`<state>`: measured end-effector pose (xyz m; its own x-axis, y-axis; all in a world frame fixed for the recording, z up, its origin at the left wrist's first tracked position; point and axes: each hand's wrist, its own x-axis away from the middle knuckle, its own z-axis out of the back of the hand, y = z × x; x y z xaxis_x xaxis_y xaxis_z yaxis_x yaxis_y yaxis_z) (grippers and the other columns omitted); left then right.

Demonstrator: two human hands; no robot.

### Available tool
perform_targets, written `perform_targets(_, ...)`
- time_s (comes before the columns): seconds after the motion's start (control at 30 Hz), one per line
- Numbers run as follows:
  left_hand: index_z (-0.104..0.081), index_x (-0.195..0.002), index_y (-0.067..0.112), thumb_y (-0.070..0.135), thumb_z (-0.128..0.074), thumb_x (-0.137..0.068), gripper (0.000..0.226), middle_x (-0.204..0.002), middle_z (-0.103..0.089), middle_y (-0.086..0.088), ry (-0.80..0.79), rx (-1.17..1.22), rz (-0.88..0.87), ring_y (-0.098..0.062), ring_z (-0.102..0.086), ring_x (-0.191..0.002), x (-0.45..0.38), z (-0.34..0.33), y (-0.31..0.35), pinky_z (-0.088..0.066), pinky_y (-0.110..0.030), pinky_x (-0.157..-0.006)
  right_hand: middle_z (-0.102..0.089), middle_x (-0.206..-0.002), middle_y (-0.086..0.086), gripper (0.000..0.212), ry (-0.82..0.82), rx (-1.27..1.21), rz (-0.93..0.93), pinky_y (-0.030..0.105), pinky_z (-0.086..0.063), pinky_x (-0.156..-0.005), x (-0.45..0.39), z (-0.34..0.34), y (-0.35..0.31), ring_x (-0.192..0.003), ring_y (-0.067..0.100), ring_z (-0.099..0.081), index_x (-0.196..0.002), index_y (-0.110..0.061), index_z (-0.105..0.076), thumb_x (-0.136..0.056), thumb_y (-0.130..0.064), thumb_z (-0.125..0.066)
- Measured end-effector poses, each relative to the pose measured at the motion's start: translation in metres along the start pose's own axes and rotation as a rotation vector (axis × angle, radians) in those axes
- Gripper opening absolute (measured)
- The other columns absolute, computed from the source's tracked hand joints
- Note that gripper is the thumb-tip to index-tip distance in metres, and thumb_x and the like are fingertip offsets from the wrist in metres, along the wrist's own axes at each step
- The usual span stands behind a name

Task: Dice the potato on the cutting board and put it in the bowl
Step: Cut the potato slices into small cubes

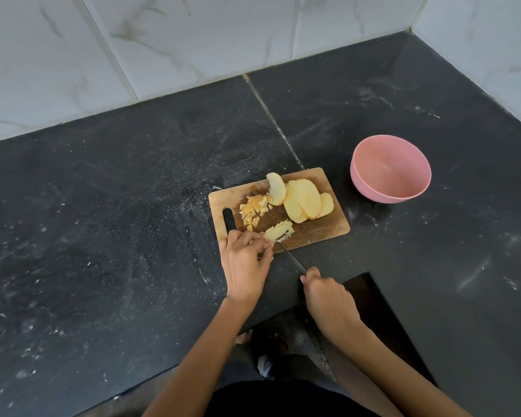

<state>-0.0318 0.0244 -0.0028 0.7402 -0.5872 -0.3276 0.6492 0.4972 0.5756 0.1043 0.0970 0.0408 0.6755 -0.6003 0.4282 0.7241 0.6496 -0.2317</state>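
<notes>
A small wooden cutting board (319, 227) lies on the black counter. Several pale potato slices (306, 200) are stacked at its far right, and a heap of diced potato (253, 210) lies at its left. Near the front edge sits a cut-up strip of potato (278, 231). My left hand (244, 266) pinches the left end of that strip. My right hand (328, 299) grips a knife (292, 258) whose thin blade reaches up to the strip. An empty pink bowl (390, 170) stands on the counter to the right of the board.
The black stone counter (118, 236) is L-shaped, with white marbled wall tiles (163, 40) behind and to the right. Its front edge cuts in just below my right hand, with floor visible beneath.
</notes>
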Motion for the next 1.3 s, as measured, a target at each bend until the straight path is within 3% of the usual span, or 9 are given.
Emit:
perform_targets(0.17,-0.074,-0.071,0.018,0.018,-0.081,-0.074,0.007,-0.088,-0.072,0.008,-0.008,-0.010,-0.028,-0.016,-0.052,-0.082,-0.014,0.002,-0.007,-0.022,-0.025,-0.073,-0.065,-0.101,0.013,0.032,0.008,-0.082,0.006,0.032,-0.036,-0.065,-0.015,0.005,-0.009,-0.095,0.032,-0.063,-0.113,-0.007,-0.047,-0.105,-0.031,-0.026)
perform_targets(0.33,-0.077,-0.086,0.023,0.035,-0.081,-0.070,0.021,-0.098,-0.070,0.012,-0.006,0.020,-0.010,-0.014,-0.052,-0.087,-0.005,0.012,-0.014,-0.029,-0.028,-0.076,-0.056,-0.082,0.001,0.032,0.113,-0.152,0.078,0.025,-0.033,-0.055,-0.012,0.006,-0.010,-0.073,0.021,-0.060,-0.113,-0.011,-0.050,-0.105,-0.033,-0.028)
perform_targets(0.53,-0.076,-0.076,0.023,0.021,-0.084,-0.070,0.009,-0.087,-0.070,0.012,-0.031,-0.003,0.007,-0.017,-0.055,-0.083,-0.006,0.012,-0.011,-0.025,-0.026,-0.074,-0.065,-0.101,0.009,0.033,0.083,-0.118,0.070,0.030,-0.038,-0.064,-0.030,0.008,-0.028,-0.093,0.027,-0.064,-0.116,-0.010,-0.050,-0.105,-0.032,-0.028)
perform_targets(0.8,-0.075,-0.070,0.019,0.015,-0.084,-0.068,0.010,-0.081,-0.070,0.011,-0.036,-0.005,0.039,-0.020,-0.057,-0.079,-0.010,0.011,-0.006,-0.024,-0.025,-0.071,-0.064,-0.109,0.012,0.023,0.016,-0.014,0.009,0.034,-0.042,-0.069,-0.042,0.005,-0.039,-0.100,0.029,-0.063,-0.118,-0.007,-0.046,-0.105,-0.021,-0.032)
perform_targets(1.2,-0.071,-0.068,0.018,0.014,-0.082,-0.071,0.012,-0.083,-0.069,0.008,-0.033,-0.060,-0.001,-0.020,-0.056,-0.081,-0.011,0.008,-0.006,-0.028,-0.031,-0.070,-0.067,-0.097,0.009,0.026,-0.042,0.021,0.015,0.028,-0.036,-0.059,-0.007,-0.003,-0.008,-0.089,0.026,-0.067,-0.113,-0.010,-0.043,-0.106,-0.028,-0.025)
perform_targets(1.3,-0.075,-0.080,0.020,0.017,-0.079,-0.076,0.006,-0.091,-0.070,0.009,0.000,-0.049,-0.037,-0.016,-0.054,-0.087,-0.008,0.010,-0.010,-0.029,-0.030,-0.073,-0.065,-0.090,0.007,0.031,-0.025,-0.070,0.037,0.030,-0.041,-0.059,-0.009,-0.002,-0.001,-0.080,0.024,-0.065,-0.110,-0.011,-0.047,-0.105,-0.034,-0.026)
